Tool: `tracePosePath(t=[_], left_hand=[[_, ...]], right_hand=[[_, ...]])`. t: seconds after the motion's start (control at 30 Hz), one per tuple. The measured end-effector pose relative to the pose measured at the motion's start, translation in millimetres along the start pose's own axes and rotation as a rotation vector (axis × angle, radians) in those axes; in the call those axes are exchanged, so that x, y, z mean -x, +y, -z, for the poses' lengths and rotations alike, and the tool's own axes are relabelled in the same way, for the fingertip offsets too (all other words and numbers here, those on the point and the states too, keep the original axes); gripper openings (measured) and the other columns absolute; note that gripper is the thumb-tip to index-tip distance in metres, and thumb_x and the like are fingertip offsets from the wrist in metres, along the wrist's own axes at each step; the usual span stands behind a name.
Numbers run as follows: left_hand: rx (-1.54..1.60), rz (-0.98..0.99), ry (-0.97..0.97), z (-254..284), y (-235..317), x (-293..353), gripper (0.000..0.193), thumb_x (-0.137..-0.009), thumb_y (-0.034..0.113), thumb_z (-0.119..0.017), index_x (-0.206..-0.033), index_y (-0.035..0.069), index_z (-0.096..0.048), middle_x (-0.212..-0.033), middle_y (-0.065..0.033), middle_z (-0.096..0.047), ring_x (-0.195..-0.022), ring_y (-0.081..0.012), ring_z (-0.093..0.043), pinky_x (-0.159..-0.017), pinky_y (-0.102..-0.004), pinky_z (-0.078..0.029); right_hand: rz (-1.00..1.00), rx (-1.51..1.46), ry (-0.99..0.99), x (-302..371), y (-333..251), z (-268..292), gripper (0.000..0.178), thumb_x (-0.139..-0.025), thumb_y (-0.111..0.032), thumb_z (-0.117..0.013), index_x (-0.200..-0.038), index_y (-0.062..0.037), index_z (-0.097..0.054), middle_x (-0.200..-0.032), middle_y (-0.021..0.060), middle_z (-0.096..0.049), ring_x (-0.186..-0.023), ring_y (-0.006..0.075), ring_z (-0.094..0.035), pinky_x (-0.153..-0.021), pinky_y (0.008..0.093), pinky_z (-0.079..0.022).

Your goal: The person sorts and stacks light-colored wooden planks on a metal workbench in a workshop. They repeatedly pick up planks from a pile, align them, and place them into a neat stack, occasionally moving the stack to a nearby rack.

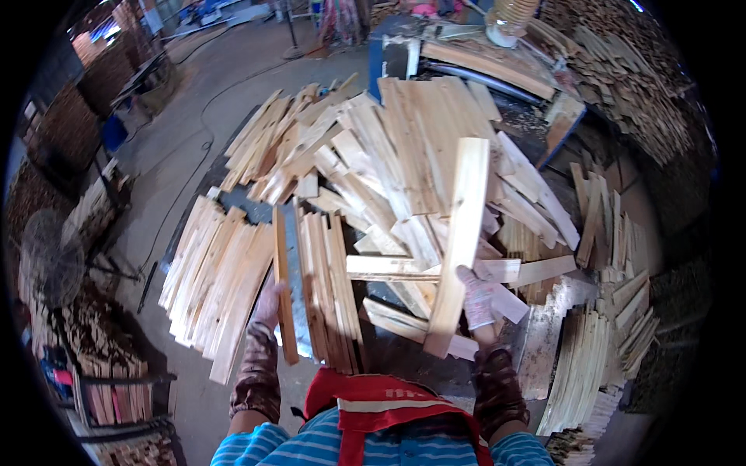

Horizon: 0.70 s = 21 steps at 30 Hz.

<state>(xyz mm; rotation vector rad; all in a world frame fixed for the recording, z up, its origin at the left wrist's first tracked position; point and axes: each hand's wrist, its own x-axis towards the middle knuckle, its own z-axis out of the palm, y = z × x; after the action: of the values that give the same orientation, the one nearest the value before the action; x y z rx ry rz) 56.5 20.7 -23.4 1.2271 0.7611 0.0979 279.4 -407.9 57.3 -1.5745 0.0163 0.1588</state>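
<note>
My right hand [476,299], in a light glove, is closed on the edge of a long pale wooden board [466,217], which it holds tilted up above the pile. My left hand [268,301] grips a narrow wooden board [283,283] standing on edge; the fingers behind that board are partly hidden. Left of it lies a fanned row of pale boards [221,272]. Between my hands, several narrower boards [326,283] lie side by side. Loose boards [365,147] are heaped at odd angles across the dark table beyond.
A blue-framed machine [489,78] with a ridged hose [509,19] stands behind the heap. Stacked boards [575,365] are at the right, with a large wood pile [622,78] farther back. A fan [53,256] stands at the left, and a cable [206,116] crosses the floor.
</note>
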Motion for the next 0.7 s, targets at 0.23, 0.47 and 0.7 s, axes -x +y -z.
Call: tracePosePath(t=[0.23, 0.47, 0.7], left_hand=[[-0.010, 0.028, 0.107, -6, -115, -30, 0.056, -0.101, 0.021, -0.054, -0.151, 0.003, -0.037, -0.130, -0.0140, -0.062, -0.115, -0.0223, -0.060, -0.098, -0.0318, -0.047], [0.133, -0.271, -0.096, -128, 59, -6, 0.071, -0.091, 0.027, -0.071, -0.148, 0.003, -0.037, -0.135, -0.0162, -0.056, -0.118, -0.0242, -0.057, -0.101, -0.0348, -0.046], [0.246, -0.098, -0.148, -71, 114, -18, 0.053, -0.091, 0.035, -0.064, -0.122, -0.007, -0.059, -0.110, -0.0144, -0.068, -0.093, -0.0247, -0.068, -0.082, -0.0391, -0.060]], right_hand=[[0.201, 0.264, -0.105, 12, -1, -111, 0.019, -0.086, -0.021, -0.068, -0.093, -0.0037, -0.063, -0.075, 0.0095, -0.060, -0.065, 0.0187, -0.053, -0.063, 0.0369, -0.046], [0.614, 0.842, -0.490, 22, -1, -214, 0.047, -0.088, -0.033, -0.060, -0.125, -0.0041, -0.058, -0.099, 0.0205, -0.066, -0.083, 0.0394, -0.066, -0.071, 0.0484, -0.054], [0.987, 1.281, -0.385, -44, -30, -210, 0.069, -0.086, -0.059, -0.058, -0.135, -0.0106, -0.056, -0.141, 0.0180, -0.050, -0.131, 0.0361, -0.043, -0.114, 0.0511, -0.026]])
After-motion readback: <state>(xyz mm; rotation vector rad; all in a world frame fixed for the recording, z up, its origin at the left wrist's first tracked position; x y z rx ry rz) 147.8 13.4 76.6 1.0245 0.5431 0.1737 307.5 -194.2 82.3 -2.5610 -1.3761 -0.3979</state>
